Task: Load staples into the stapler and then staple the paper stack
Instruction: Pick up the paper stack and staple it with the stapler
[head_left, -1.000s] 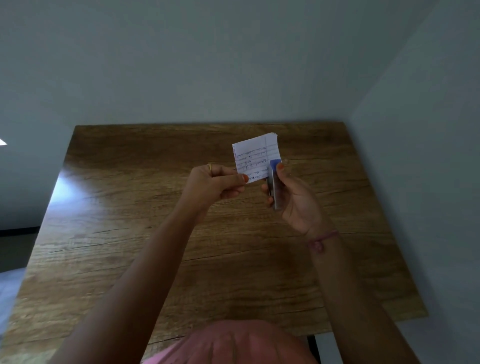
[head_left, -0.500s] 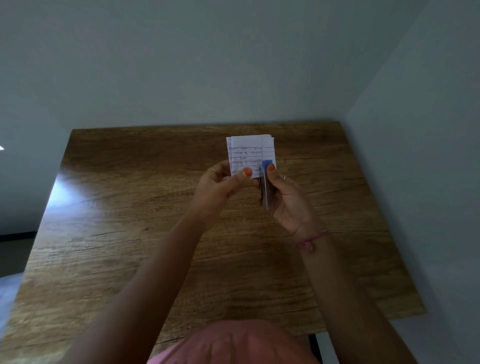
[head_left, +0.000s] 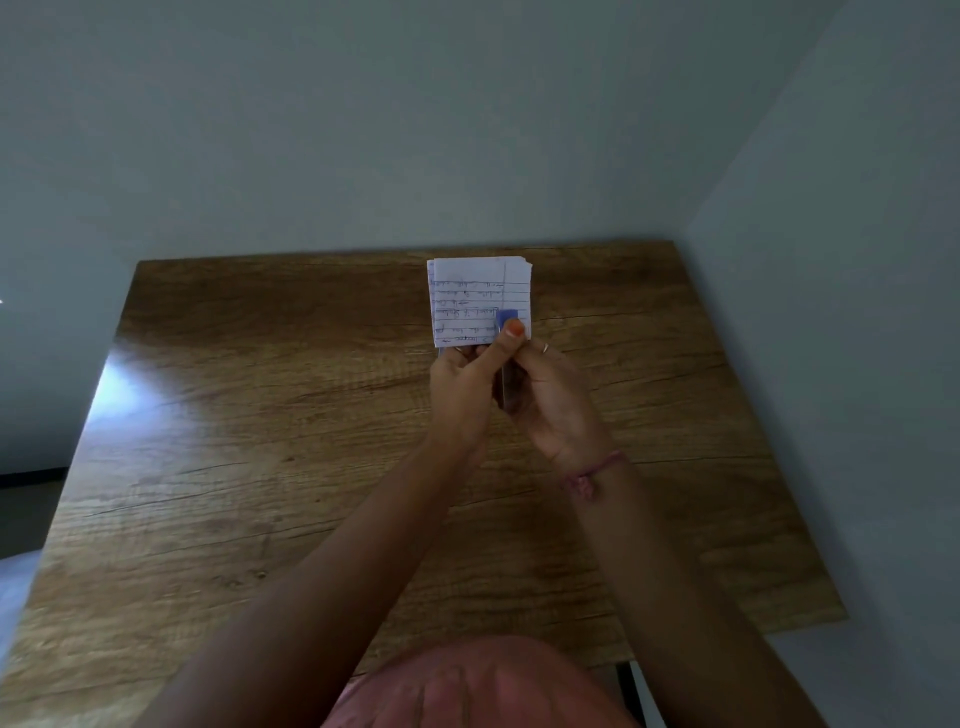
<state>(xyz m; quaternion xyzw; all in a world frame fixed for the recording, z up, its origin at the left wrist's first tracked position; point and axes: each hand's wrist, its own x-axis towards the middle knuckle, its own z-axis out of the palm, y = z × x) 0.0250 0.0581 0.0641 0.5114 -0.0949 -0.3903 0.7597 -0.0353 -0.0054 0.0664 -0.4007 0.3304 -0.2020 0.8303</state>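
Note:
A small stack of lined paper (head_left: 470, 291) with handwriting stands upright in the air above the wooden table (head_left: 260, 441). My left hand (head_left: 460, 384) holds its lower edge from below. My right hand (head_left: 545, 400) grips a slim stapler (head_left: 506, 332) with a blue tip and a dark body. The blue tip lies over the stack's lower right corner, and my right thumb presses just below it. Most of the stapler's body is hidden between my two hands.
A grey wall runs along the table's far edge and another along its right side. A pink garment (head_left: 478, 686) shows at the bottom of the view. A dark table leg (head_left: 631, 691) stands at the near right.
The paper stack has turned from tilted to upright and square to me. My two hands have come together, and the stapler's tip has moved onto the lower right corner of the stack.

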